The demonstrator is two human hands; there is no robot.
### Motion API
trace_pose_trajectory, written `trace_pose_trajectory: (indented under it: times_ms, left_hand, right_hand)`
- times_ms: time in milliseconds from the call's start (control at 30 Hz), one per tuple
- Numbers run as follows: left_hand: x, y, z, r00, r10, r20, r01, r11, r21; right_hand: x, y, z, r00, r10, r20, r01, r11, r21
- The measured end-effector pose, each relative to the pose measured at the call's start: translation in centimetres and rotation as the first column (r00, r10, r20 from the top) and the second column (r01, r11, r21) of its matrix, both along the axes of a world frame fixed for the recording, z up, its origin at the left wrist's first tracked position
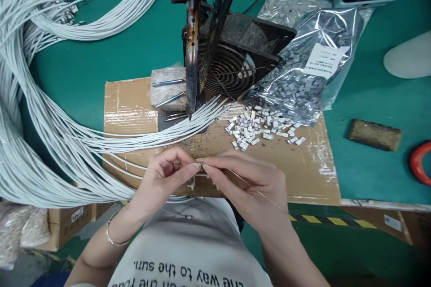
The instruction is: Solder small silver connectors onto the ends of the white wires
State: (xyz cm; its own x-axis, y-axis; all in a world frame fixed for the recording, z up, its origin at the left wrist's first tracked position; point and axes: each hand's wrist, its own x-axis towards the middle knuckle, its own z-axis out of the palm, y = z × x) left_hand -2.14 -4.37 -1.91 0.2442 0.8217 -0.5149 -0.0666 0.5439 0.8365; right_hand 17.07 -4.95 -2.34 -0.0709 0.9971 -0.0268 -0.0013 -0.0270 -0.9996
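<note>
My left hand (171, 171) is closed in a pinch at the front of the cardboard, with white cables running in behind it. My right hand (252, 184) is closed too, its thumb and forefinger meeting the left fingertips. A tiny metal piece (201, 167) shows between the fingertips; its shape is mostly hidden. A thin strand of solder wire (259, 193) runs across my right hand. Just beyond the hands, the tip of a mounted soldering iron (191, 85) points down. Under that tip lies a fan of white cable ends (202, 119). To their right are small metal connector pieces (252, 125) in a loose heap.
A large white cable bundle (43, 112) covers the left side. Behind the iron are a black fan (232, 67) and a wrapped block (164, 76). A plastic bag of connectors (303, 85), a brown sponge (374, 134) and a red ring-shaped thing (417, 161) lie rightward.
</note>
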Motion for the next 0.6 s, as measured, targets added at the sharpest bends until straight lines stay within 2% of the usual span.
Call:
trace_pose_trajectory:
  times_ms: [200, 367, 467, 600]
  left_hand:
    - [-0.1, -0.1, 0.0, 1.000, -0.021, -0.024, 0.021, 0.999, 0.026]
    - [0.3, 0.0, 0.4, 0.996, -0.028, -0.089, 0.033, 0.998, 0.052]
    - [0.5, 0.1, 0.8, 0.984, -0.066, -0.163, 0.074, 0.996, 0.045]
    - [0.7, 0.4, 1.4, 0.976, -0.099, -0.195, 0.109, 0.993, 0.045]
  right_hand:
    - [-0.2, -0.2, -0.6, 0.997, -0.034, -0.071, 0.030, 0.998, -0.055]
    - [-0.5, -0.7, -1.9, 0.965, -0.079, -0.250, 0.001, 0.954, -0.299]
    - [-0.3, -0.7, -2.0, 0.976, -0.057, -0.209, -0.021, 0.935, -0.355]
    - [0.3, -0.4, -1.4, 0.989, -0.014, -0.145, -0.033, 0.947, -0.318]
